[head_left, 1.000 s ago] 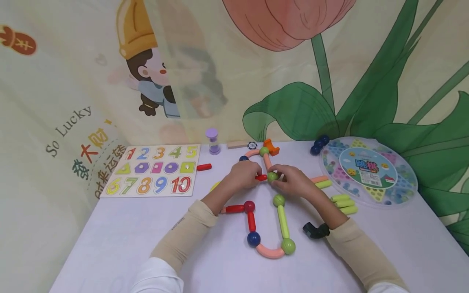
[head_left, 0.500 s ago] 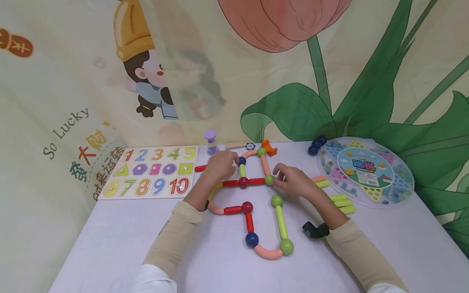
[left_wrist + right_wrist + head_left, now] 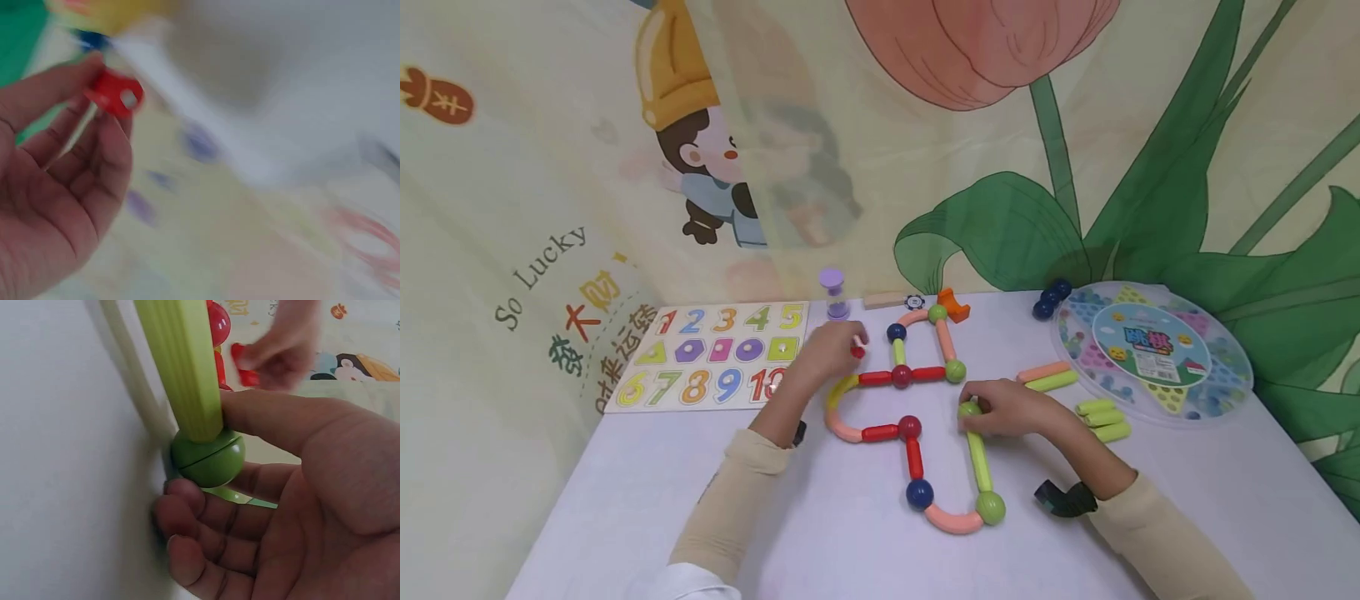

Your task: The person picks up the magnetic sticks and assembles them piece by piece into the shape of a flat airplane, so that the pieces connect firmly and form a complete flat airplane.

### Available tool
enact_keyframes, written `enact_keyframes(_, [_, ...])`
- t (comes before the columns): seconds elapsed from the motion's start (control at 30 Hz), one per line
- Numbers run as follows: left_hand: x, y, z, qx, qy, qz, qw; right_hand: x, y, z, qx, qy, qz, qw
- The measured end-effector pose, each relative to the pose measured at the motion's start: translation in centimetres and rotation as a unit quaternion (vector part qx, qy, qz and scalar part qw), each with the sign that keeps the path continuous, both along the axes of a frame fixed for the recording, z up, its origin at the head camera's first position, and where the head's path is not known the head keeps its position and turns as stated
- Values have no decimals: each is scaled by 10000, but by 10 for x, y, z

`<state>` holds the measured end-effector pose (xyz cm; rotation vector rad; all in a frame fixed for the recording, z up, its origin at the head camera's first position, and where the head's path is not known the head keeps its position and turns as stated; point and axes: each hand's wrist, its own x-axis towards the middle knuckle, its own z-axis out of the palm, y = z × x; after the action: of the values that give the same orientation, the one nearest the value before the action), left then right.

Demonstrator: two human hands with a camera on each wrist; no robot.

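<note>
My left hand [image 3: 829, 348] pinches a short red magnetic rod [image 3: 115, 92] between thumb and fingers, above the table near the number board. My right hand [image 3: 1011, 407] has its thumb and fingers around a green ball [image 3: 209, 456] at the upper end of a light green rod [image 3: 979, 462]. That rod runs down to another green ball [image 3: 990, 507], joined by a curved pink piece [image 3: 953, 520] to a blue ball [image 3: 920, 494]. Red rods, red balls and a yellow-pink curve continue the outline up to a closed loop with a green ball [image 3: 955, 371] at its corner.
The number board [image 3: 707, 358] lies at the left. At the back stand a purple hourglass [image 3: 833, 294] and an orange piece [image 3: 953, 306]. On the right are blue balls [image 3: 1052, 298], loose green rods [image 3: 1102, 419], a pink rod [image 3: 1045, 371] and a round game board [image 3: 1152, 354].
My left hand has left the loop, moved left and picked up the loose red rod beside the number board. My right hand has come down from the loop's corner ball to the lower green ball.
</note>
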<state>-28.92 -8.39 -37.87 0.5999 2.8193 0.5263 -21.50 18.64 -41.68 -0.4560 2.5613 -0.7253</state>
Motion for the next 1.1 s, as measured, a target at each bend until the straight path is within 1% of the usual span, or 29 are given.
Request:
enact_keyframes(0.03, [8, 14, 4, 320, -160, -276, 9990, 0, 1, -1, -20, 12, -39, 10000])
enact_keyframes(0.07, [16, 28, 7, 593, -369, -564, 9960, 0, 3, -1, -65, 29, -53, 10000])
enact_keyframes(0.1, [24, 42, 10, 851, -648, -831, 9908, -1, 4, -1, -108, 48, -49, 9999])
enact_keyframes(0.13, [32, 54, 11, 1012, -886, -1075, 9851, -2, 5, -1, -158, 85, -32, 9998])
enact_keyframes(0.17, [38, 64, 11, 1102, -1036, -1272, 9803, -3, 6, -1, -194, 115, -5, 9997])
enact_keyframes(0.2, [44, 72, 10, 1095, -1111, -1415, 9776, -4, 6, -1, -229, 131, 34, 9996])
enact_keyframes(0.27, [51, 80, 3, 995, -1235, -1540, 9753, -4, 6, 0, -255, 123, 94, 9996])
enact_keyframes(0.37, [56, 83, -5, 670, -1173, -1554, 9786, -4, 7, 0, -194, 53, 59, 9998])
enact_keyframes(0.47, [59, 81, -10, 478, -1109, -1425, 9824, -3, 8, 2, -140, 0, 3, 9999])
enact_keyframes(0.57, [63, 73, -11, 229, -893, -1242, 9880, -3, 8, 2, -149, -30, -59, 9999])
enact_keyframes(0.63, [67, 66, -11, -57, -719, -1107, 9912, -3, 7, 2, -193, -17, -94, 9998])
enact_keyframes(0.73, [71, 57, -12, -345, -531, -978, 9932, -2, 6, 3, -254, -27, -228, 9994])
enact_keyframes(0.83, [74, 53, -15, -287, -476, -960, 9938, 1, 2, 5, -311, -106, -207, 9992])
enact_keyframes(0.93, [74, 51, -17, -164, -436, -942, 9945, 4, -2, 5, -341, -164, -63, 9993])
enact_keyframes(1.1, [73, 50, -20, -127, -440, -886, 9950, 5, -6, 0, -252, -149, -46, 9996])
